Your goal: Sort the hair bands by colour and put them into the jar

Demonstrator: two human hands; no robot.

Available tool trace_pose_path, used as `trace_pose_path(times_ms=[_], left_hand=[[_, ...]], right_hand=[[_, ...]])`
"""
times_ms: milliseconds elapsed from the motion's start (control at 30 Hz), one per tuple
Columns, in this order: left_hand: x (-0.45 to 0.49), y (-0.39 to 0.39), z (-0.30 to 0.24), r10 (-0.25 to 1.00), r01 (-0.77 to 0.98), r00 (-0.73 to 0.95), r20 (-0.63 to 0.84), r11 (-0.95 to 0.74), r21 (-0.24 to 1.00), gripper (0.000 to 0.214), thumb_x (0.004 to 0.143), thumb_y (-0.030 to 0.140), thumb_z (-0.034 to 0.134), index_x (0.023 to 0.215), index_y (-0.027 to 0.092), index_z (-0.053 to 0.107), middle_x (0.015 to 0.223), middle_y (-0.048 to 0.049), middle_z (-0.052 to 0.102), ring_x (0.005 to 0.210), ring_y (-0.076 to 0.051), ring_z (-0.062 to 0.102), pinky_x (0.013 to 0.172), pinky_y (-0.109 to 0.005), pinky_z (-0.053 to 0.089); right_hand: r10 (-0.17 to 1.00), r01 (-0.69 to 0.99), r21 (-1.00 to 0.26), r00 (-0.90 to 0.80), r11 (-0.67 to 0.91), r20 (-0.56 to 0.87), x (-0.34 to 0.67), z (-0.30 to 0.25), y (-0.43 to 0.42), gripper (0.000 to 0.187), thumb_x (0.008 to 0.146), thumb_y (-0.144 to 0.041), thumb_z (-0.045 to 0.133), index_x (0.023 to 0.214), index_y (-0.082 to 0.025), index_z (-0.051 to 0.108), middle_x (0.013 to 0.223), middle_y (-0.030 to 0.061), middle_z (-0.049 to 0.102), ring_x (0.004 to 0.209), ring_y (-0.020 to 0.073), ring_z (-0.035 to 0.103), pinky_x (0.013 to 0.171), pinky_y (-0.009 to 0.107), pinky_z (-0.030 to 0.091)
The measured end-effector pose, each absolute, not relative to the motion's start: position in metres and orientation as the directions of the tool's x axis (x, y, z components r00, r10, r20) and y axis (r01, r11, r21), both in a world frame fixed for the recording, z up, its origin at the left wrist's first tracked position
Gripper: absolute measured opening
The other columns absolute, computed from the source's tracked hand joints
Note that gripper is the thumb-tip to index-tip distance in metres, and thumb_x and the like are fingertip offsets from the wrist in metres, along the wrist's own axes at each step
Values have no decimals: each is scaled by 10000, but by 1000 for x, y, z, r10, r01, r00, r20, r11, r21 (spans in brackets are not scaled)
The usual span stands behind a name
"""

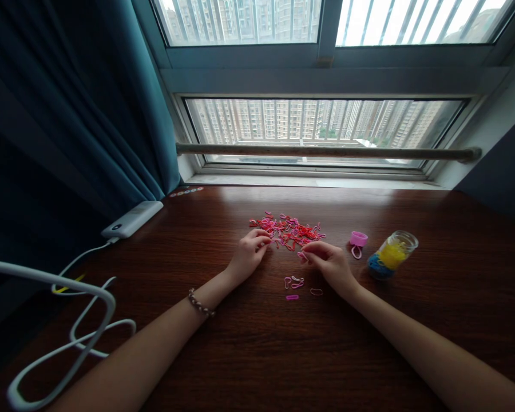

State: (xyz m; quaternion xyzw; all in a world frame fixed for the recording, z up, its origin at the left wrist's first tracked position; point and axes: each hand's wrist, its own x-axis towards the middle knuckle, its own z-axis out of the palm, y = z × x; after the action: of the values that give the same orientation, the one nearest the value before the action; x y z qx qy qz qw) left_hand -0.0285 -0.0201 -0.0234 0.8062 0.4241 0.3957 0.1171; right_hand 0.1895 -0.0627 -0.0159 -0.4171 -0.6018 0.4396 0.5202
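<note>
A heap of small pink and red rubber bands (289, 229) lies on the dark wooden table (257, 343) below the window. My left hand (249, 254) rests at the heap's near left edge, fingers curled and pinched on a pink band. My right hand (328, 262) sits at the heap's near right side, thumb and forefinger pinched on a small pink band (301, 256). A few loose pink bands (295, 282) lie between my wrists.
A glass jar (392, 253) holding yellow and blue bands lies tilted to the right, with its pink lid (359, 238) beside it. A white power bank (132, 218) and white cables (81, 320) occupy the left. A teal curtain (68, 114) hangs at the left.
</note>
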Motion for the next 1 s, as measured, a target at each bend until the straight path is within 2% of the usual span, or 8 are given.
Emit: trace_pose_path(times_ms=[200,333,500,600,700,800,900,1000], left_hand=[[-30,-21,-21,800,602,332,500,-588,540,109,784,177,544,811,187,650,842,-43,622,813,-158,576,733,-287,479],[-25,-31,-15,804,475,377,460,-594,649,130,786,249,567,858,173,644,836,-47,645,748,-137,589,679,-255,485],[-10,-51,-3,635,257,693,340,-659,707,170,760,308,603,807,163,680,731,-52,657,674,-129,588,628,-232,483],[-10,-50,-1,568,250,741,359,-729,637,176,787,307,569,793,182,693,773,-61,671,733,-143,587,692,-258,480],[-19,-39,-4,626,461,637,450,-777,427,198,835,276,495,821,210,682,936,-54,663,891,-171,550,841,-335,422],[-27,-28,-11,670,655,575,470,-721,226,218,846,248,470,989,245,634,1121,-46,606,1071,-216,465,923,-415,330],[-29,-24,-17,706,712,563,429,-679,182,282,861,228,435,1111,249,564,1165,-50,582,1145,-224,416,940,-432,285],[-28,-24,-20,712,709,575,403,-679,190,286,867,213,414,1117,227,553,1142,-58,591,1151,-220,412,949,-428,269]], right_hand=[[982,-22,-986,-94,163,165,193,-15,-57,186,662,-272,652,818,-173,662,794,44,678,724,171,636,690,310,525],[985,-5,-989,-86,148,148,194,-15,-57,182,637,-248,667,798,-165,672,797,42,680,736,166,631,720,308,514],[989,-14,-989,-35,146,146,195,-14,-55,180,633,-251,669,791,-165,673,784,40,680,713,164,630,684,297,512],[987,-7,-987,-30,158,158,195,-15,-55,163,644,-256,659,781,-168,679,766,40,683,699,166,630,674,299,513],[977,18,-980,-78,201,199,195,-13,-57,129,665,-254,647,759,-175,690,740,33,681,686,159,628,672,287,512],[915,63,-952,-301,299,268,194,-8,-65,139,695,-277,629,762,-177,698,736,31,680,675,154,625,647,265,509],[789,123,-909,-552,397,270,193,-2,-72,193,735,-322,597,770,-165,705,726,39,688,635,147,620,587,237,496],[819,215,-871,-494,442,293,194,0,-74,251,789,-345,537,751,-163,706,691,37,690,602,147,616,564,233,479]])
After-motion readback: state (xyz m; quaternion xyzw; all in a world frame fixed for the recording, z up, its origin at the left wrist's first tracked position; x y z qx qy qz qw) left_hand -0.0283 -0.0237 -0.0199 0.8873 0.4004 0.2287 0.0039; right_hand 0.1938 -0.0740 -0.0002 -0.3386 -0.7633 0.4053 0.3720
